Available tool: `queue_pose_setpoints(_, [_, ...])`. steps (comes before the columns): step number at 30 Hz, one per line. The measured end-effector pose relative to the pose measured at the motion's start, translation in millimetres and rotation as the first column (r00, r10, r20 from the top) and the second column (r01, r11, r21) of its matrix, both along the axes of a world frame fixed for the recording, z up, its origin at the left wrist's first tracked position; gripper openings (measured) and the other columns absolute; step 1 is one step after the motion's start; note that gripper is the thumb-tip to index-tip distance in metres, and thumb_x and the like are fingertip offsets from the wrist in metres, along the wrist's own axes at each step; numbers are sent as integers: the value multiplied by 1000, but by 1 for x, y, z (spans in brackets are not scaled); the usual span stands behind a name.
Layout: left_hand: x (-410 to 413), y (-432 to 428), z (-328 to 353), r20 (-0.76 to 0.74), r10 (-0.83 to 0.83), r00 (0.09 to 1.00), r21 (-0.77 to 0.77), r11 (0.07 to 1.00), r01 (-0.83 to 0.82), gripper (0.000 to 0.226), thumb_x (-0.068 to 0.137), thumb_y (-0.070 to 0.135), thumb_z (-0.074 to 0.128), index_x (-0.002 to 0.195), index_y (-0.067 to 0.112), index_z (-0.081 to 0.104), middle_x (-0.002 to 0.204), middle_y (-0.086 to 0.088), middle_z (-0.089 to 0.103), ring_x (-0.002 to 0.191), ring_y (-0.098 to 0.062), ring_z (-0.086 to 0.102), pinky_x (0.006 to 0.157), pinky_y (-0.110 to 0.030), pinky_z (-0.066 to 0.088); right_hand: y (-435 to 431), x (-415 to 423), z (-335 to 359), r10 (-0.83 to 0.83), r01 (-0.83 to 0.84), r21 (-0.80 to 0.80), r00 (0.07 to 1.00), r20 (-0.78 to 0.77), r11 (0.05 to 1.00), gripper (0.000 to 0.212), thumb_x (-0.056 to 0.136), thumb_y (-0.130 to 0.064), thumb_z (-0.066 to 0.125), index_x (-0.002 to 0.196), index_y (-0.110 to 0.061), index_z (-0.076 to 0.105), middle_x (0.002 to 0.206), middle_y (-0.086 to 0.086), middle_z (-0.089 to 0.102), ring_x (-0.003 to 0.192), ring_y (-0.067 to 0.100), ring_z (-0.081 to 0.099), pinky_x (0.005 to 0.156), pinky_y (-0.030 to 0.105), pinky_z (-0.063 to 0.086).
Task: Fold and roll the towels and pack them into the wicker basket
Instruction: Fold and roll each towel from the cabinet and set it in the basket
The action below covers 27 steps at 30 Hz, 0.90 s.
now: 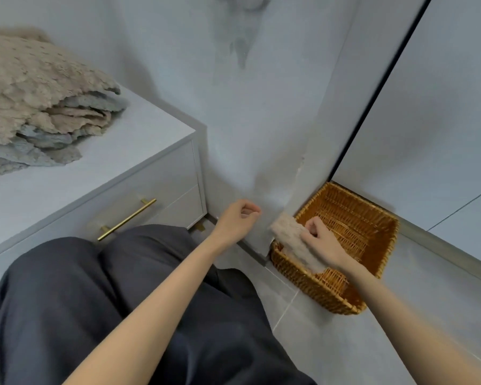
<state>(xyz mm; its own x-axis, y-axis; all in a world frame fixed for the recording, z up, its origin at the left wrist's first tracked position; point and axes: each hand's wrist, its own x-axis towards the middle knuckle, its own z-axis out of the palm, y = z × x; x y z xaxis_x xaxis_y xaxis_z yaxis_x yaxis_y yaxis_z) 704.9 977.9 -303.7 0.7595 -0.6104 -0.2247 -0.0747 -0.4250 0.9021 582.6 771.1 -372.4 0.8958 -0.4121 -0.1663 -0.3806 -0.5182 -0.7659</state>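
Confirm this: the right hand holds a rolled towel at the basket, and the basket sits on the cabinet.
Not quite. The head view shows the basket on the floor, not the cabinet; the right hand does hold the rolled towel at it.

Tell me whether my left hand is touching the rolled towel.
Apart. Head view shows bare wall between the left hand and the rolled towel the right hand grips.
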Motion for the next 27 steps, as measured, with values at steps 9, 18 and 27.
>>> queue_pose_setpoints(9, [-13,-37,-41,-129,11,992,41,999,-5,23,97,25,51,119,22,58,120,7,58,111,-8,52,79,-17,40,-62,-43,-86,-633,654,140,755,-169,743,19,92,-25,53,95,-14,38,86,-1,43,73,12,44,61,29,39])
queue_pose_setpoints(18, [4,-40,-70,-273,96,957,88,993,-75,39,99,22,48,137,20,48,136,4,53,124,-13,50,107,-32,40,-76,-25,-159,-775,836,138,546,-320,532,15,93,-13,50,99,-11,36,94,5,45,85,22,46,74,33,38])
queue_pose_setpoints(27, [14,-54,-73,-287,83,954,129,991,-47,41,99,20,46,140,24,43,134,8,52,123,-10,48,97,-21,37,-83,-16,-211,-714,909,143,398,-576,391,44,95,-14,53,133,1,37,131,19,50,117,33,51,89,39,50])
